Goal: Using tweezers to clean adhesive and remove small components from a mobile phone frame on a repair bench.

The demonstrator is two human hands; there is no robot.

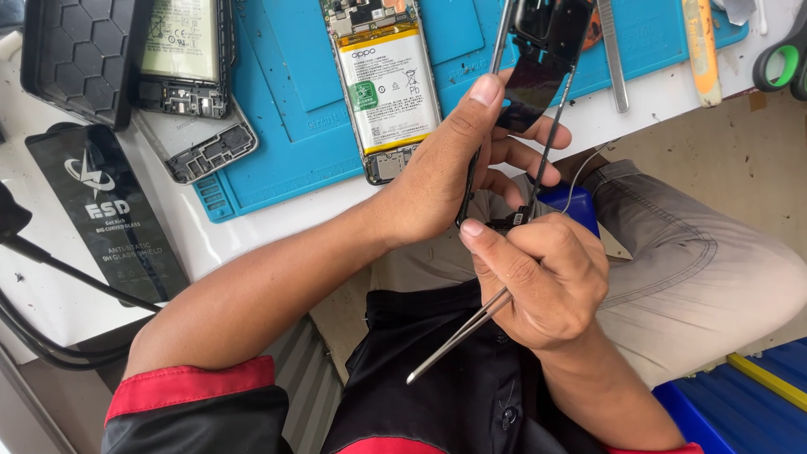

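Two hands at work just below the blue mat (277, 160). Left hand (454, 168) closed around the black phone frame (538, 67), thumb along its left rail, fingers curled behind; frame stands upright, its top over the mat's lower edge. Right hand (538, 277), below the frame's bottom end, pinches metal tweezers (471, 328), tips at a small black part on the frame's lower edge. On the mat, left of the frame: opened phone (387, 84) with battery showing. Off the mat's left edge: black honeycomb case (76, 50).
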